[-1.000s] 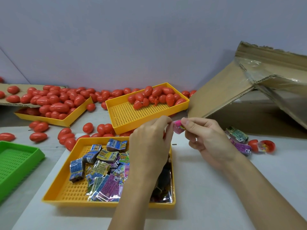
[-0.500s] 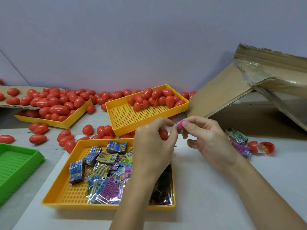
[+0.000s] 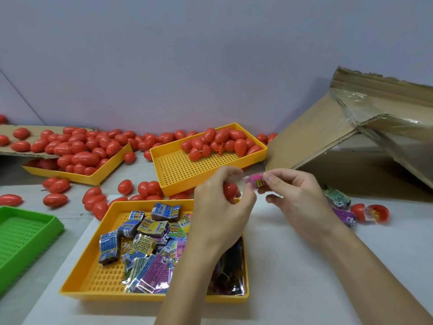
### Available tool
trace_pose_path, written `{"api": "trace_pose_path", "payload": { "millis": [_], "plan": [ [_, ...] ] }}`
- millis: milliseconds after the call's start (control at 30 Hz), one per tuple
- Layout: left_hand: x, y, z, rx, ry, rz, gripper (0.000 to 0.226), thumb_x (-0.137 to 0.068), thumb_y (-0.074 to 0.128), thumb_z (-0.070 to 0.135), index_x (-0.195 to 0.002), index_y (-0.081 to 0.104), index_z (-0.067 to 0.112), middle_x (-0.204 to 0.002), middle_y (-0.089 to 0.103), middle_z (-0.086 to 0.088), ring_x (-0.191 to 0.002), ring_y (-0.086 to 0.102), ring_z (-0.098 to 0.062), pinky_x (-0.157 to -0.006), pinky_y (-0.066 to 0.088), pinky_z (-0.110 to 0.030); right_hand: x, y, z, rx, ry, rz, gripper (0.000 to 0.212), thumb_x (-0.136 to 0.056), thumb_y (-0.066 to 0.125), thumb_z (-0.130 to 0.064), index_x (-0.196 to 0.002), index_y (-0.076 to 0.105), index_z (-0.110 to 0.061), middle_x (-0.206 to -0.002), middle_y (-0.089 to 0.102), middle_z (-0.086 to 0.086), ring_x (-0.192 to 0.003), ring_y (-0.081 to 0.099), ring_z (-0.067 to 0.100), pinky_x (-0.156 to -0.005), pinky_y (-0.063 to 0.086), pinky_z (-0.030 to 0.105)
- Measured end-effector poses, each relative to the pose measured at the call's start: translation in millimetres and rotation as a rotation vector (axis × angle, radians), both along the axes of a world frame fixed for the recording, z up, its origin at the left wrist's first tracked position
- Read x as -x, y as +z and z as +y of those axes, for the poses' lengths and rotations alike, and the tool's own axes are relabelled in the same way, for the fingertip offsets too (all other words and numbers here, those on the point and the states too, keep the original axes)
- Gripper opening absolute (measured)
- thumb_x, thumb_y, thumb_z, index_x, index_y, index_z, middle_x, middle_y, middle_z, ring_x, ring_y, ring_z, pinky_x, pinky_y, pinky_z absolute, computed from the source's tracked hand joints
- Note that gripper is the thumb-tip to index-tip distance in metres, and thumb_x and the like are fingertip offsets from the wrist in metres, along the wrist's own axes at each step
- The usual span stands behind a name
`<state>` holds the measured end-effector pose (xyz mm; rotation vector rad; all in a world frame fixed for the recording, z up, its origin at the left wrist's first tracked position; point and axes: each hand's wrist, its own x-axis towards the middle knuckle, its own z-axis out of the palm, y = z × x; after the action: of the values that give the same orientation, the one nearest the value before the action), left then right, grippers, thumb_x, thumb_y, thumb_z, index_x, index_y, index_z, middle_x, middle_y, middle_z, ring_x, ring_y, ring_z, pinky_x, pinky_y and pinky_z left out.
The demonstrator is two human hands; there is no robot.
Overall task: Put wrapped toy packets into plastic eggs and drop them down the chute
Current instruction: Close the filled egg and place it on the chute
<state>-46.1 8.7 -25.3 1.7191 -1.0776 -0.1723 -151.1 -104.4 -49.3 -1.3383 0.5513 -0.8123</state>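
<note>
head view: both hands meet above the packet tray's (image 3: 93, 261) far right corner. right hand (image 3: 296, 198) pinches a pink packet (image 3: 255, 181) between thumb and forefinger. left hand (image 3: 220, 205) curls round a red egg (image 3: 230, 191), fingertips touching the packet's other end. cardboard chute (image 3: 311, 141) stands at the worktop's far right.

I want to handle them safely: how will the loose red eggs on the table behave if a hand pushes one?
A red egg would probably roll away: its shell is rounded and glossy, and many already lie scattered on the table. It likely feels light and slippery, being thin plastic. The opened egg suggests halves may pop apart.
</note>
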Motion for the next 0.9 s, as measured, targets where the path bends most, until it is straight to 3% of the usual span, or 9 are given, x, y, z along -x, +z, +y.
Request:
{"api": "trace_pose_path", "payload": {
  "millis": [100,233,333,467,633,767,900],
  "plan": [
    [-0.9,-0.1,2.0,-0.085,-0.077,0.181,0.023,-0.094,0.056,0.016,-0.111,0.053,0.031,-0.098,0.06,0.012,-0.082,0.059,0.002,-0.062,0.05,-0.013,0.8,-1.1,-3.1,0.034,-0.106,0.016,0.014,-0.093,0.063,-0.013,-0.089,0.076,-0.016,-0.079,0.074,0.004,-0.078,0.069,0.014,-0.064,0.052,0.024],
    [-1.2,1.9,2.0,-0.126,-0.147,0.285,0.017,-0.098,0.058,0.022,-0.106,0.054,0.037,-0.109,0.057,0.007,-0.092,0.063,-0.012,-0.062,0.05,-0.012,2.4,-1.2,-4.7,0.046,-0.179,-0.033,0.013,-0.091,0.064,-0.016,-0.086,0.076,-0.019,-0.079,0.074,0.008,-0.08,0.067,0.023,-0.067,0.052,0.029],
    [-1.7,4.9,0.0,-0.058,-0.169,0.341,0.02,-0.095,0.065,0.019,-0.111,0.064,0.031,-0.115,0.061,0.003,-0.091,0.069,-0.014,-0.067,0.052,-0.012,1.8,0.7,-3.6,0.024,-0.171,-0.076,0.012,-0.082,0.067,-0.023,-0.086,0.076,-0.017,-0.079,0.072,0.01,-0.08,0.065,0.025,-0.069,0.051,0.032],
    [-1.5,7.5,-0.8,0.06,-0.151,0.506,0.024,-0.088,0.072,0.012,-0.109,0.065,0.019,-0.105,0.071,-0.002,-0.088,0.073,-0.015,-0.068,0.055,-0.016,0.7,2.2,-1.6,0.03,-0.121,-0.105,0.025,-0.074,0.066,-0.03,-0.088,0.074,-0.011,-0.078,0.071,0.008,-0.077,0.064,0.018,-0.067,0.051,0.028],
    [-2.0,7.8,0.6,0.106,-0.131,0.487,0.019,-0.083,0.075,0.023,-0.1,0.069,0.027,-0.092,0.074,0.008,-0.087,0.072,-0.009,-0.056,0.052,-0.015,1.8,3.6,1.0,0.082,-0.057,-0.128,0.029,-0.075,0.065,-0.03,-0.09,0.074,-0.007,-0.077,0.07,0.005,-0.075,0.062,0.015,-0.066,0.053,0.026],
    [-2.4,6.9,0.5,0.093,-0.15,0.44,0.027,-0.078,0.077,0.026,-0.102,0.067,0.029,-0.096,0.069,0.021,-0.09,0.072,-0.009,-0.068,0.057,-0.019,3.6,4.5,2.7,0.12,-0.045,-0.122,0.029,-0.075,0.066,-0.035,-0.09,0.075,-0.012,-0.081,0.072,0.004,-0.079,0.063,0.016,-0.07,0.054,0.031],
    [-2.5,5.6,0.3,0.125,-0.154,0.44,0.033,-0.071,0.076,0.034,-0.101,0.066,0.025,-0.094,0.072,0.016,-0.088,0.073,-0.012,-0.062,0.054,-0.017,3.9,5.7,4.3,0.17,-0.043,-0.106,0.02,-0.077,0.066,-0.032,-0.089,0.076,-0.02,-0.083,0.074,0.003,-0.078,0.065,0.013,-0.069,0.056,0.027]
  ]
}}
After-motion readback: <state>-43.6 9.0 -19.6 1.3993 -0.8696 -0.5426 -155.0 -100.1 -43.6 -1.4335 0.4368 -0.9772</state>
